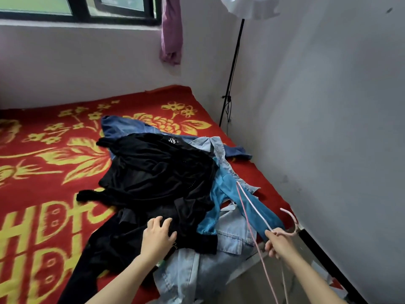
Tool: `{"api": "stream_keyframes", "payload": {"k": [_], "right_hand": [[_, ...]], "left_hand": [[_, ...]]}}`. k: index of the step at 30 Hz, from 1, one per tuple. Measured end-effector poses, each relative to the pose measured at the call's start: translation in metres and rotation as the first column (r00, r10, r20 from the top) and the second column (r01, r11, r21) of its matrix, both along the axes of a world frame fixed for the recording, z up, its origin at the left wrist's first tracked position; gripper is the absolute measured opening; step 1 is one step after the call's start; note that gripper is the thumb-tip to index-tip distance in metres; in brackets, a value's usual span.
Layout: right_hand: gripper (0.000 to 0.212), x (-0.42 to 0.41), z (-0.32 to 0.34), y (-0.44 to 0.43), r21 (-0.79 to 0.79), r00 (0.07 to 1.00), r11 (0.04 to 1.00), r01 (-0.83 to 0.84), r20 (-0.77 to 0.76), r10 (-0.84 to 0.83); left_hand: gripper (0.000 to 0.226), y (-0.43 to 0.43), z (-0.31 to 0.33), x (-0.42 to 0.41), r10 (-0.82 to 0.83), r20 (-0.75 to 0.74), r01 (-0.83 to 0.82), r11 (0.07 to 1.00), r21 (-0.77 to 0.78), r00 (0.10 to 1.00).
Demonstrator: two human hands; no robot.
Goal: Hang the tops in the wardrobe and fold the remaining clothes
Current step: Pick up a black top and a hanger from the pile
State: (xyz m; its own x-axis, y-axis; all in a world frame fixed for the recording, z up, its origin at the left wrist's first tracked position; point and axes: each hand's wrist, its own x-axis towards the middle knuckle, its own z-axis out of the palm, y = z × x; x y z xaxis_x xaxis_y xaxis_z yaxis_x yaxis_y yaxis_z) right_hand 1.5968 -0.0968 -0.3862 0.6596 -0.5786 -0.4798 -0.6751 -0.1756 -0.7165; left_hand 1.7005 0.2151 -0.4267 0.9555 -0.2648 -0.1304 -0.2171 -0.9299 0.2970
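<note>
A heap of clothes lies on the bed: black garments [157, 172] on top, a bright blue top [221, 189] to their right, pale denim pieces [232, 233] in front and a dark blue denim item [122, 126] at the back. My left hand [158, 235] rests with spread fingers on the near edge of the black garments. My right hand [278, 242] grips a thin pink hanger [247, 202] near its hook, above the bed's right edge. The hanger's far end reaches over the bright blue top.
The bed is covered by a red blanket [54, 154] with yellow flowers and letters. A grey wall [339, 128] runs close along the right side. A black lamp stand [232, 73] stands in the corner, and a purple cloth [171, 31] hangs by the window.
</note>
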Motion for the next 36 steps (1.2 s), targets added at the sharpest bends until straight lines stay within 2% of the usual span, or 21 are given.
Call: {"api": "stream_keyframes", "payload": {"k": [3, 7, 13, 20, 23, 24, 26, 30, 33, 36], "right_hand": [[0.024, 0.047, 0.008, -0.014, -0.051, 0.999, 0.998, 0.044, -0.009, -0.044], [0.014, 0.100, 0.013, -0.017, -0.072, 0.997, 0.995, 0.073, 0.018, -0.071], [0.026, 0.156, -0.009, -0.005, -0.019, 0.988, 0.989, 0.150, 0.036, -0.149], [0.034, 0.226, -0.046, -0.012, -0.116, 0.993, 0.986, 0.119, 0.002, -0.120], [0.039, 0.258, -0.058, -0.013, -0.262, 0.997, 0.963, 0.055, -0.044, -0.069], [0.032, 0.268, -0.059, -0.015, -0.282, 0.998, 0.959, 0.041, -0.039, -0.054], [0.017, 0.301, -0.066, -0.027, -0.291, 1.000, 0.957, 0.007, -0.025, -0.015], [0.011, 0.359, -0.084, -0.050, -0.297, 0.992, 0.947, -0.123, -0.066, 0.108], [0.025, 0.404, -0.107, -0.064, -0.327, 0.946, 0.893, -0.311, -0.198, 0.257], [0.028, 0.434, -0.130, -0.069, -0.286, 0.943, 0.913, -0.291, -0.246, 0.223]], "left_hand": [[0.055, -0.019, -0.009, 0.041, 0.003, -0.033, -0.004, 0.999, -0.046, 0.999], [0.056, -0.023, -0.017, 0.079, 0.020, -0.071, -0.023, 0.998, -0.050, 0.997], [0.056, -0.009, -0.028, 0.120, 0.086, -0.130, -0.094, 0.994, -0.054, 0.988], [0.054, -0.003, -0.030, 0.157, 0.131, -0.156, -0.136, 0.990, -0.022, 0.979], [0.054, -0.002, -0.028, 0.172, 0.143, -0.146, -0.138, 0.990, 0.041, 0.979], [0.054, -0.002, -0.025, 0.177, 0.151, -0.138, -0.144, 0.988, 0.062, 0.979], [0.053, -0.009, -0.022, 0.191, 0.185, -0.119, -0.175, 0.980, 0.094, 0.976], [0.053, -0.029, -0.017, 0.218, 0.247, -0.127, -0.233, 0.966, 0.116, 0.961], [0.053, -0.050, -0.021, 0.242, 0.309, -0.124, -0.298, 0.950, 0.094, 0.943], [0.053, -0.070, -0.026, 0.252, 0.359, -0.141, -0.353, 0.933, 0.070, 0.923]]}}
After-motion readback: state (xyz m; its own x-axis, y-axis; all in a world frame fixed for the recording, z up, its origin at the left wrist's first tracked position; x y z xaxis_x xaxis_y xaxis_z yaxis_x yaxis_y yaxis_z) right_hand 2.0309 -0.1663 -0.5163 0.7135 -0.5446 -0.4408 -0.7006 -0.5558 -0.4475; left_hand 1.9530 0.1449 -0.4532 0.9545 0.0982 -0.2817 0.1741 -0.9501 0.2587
